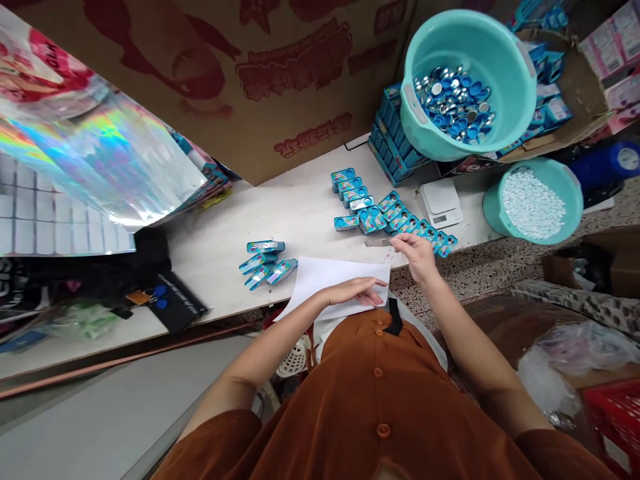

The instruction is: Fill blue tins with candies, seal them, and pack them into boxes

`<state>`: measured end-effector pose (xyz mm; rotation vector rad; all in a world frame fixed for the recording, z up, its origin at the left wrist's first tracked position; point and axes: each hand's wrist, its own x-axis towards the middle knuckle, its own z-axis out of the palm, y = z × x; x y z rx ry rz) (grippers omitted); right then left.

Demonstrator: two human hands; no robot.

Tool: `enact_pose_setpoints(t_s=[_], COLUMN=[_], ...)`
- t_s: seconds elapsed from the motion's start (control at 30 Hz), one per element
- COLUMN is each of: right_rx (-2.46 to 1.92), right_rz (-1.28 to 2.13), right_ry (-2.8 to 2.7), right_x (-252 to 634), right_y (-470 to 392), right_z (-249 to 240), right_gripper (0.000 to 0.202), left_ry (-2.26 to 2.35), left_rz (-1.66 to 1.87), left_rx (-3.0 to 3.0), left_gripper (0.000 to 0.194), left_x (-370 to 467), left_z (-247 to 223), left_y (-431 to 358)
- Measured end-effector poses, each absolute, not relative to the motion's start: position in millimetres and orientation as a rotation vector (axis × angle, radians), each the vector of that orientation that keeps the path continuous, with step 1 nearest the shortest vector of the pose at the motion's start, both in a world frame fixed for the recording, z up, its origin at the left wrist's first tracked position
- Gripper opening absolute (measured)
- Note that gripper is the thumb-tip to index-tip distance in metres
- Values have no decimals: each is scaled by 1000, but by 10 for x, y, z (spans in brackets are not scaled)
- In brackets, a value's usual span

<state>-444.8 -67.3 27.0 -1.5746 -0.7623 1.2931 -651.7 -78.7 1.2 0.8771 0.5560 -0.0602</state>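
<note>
Blue boxes [355, 194] in rows at right, a few at left, many caps [437, 88] seemingly unused in far tub [495, 50], with left hand [354, 292] loosely open over paper [320, 280], right hand [421, 257] pinching clear strip [379, 243]

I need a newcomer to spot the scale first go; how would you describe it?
Find the big turquoise tub by the right end of the white table. Just below it in view, between the blue packs and the small tub, sits the scale. It is flat, white and squarish, and unlike its neighbours it has a little dark display.
</note>
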Motion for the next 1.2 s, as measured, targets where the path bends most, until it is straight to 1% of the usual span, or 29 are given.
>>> enact_pose_setpoints(t_s=[0.07,0.17,0.23,0.3,0.43,0.67,0.97,1.2], right_rx=[-1556,-1566,-1584,-1597,-1612,-1656,-1796,-1850], right_rz=[1317,1348,1367,1385,1418,1403,1187,1091], right_ry=[-759,-786,-802,-816,-809,-717,-600,-568], right_x=[-4501,-4602,-4689,-4788,-4981,-5121,-5252,-5326], right_y=[-597,-476,-396,-317,-170,11,116,164], right_z=[264,231,179,99,-112,-470,-861,-1075], right_gripper=[21,23,26,29,31,30,28,24], left_ry=[776,1220,1313,1244,1149,1305,1481,1533], left_rz=[101,502,702,798,854,964,982,974], left_rx=[775,720,639,540,385,428,610,688], left_gripper=[65,59,56,53,46,38,25,23], left_x=[-6546,-6622,-6662,-6675,-6647,-6715,-6696,-6702], left_z=[-115,-355,-457,-502,-558,-742,-1083,-1267], left_y=[-760,-634,-526,-430,-300,-91,112,190])
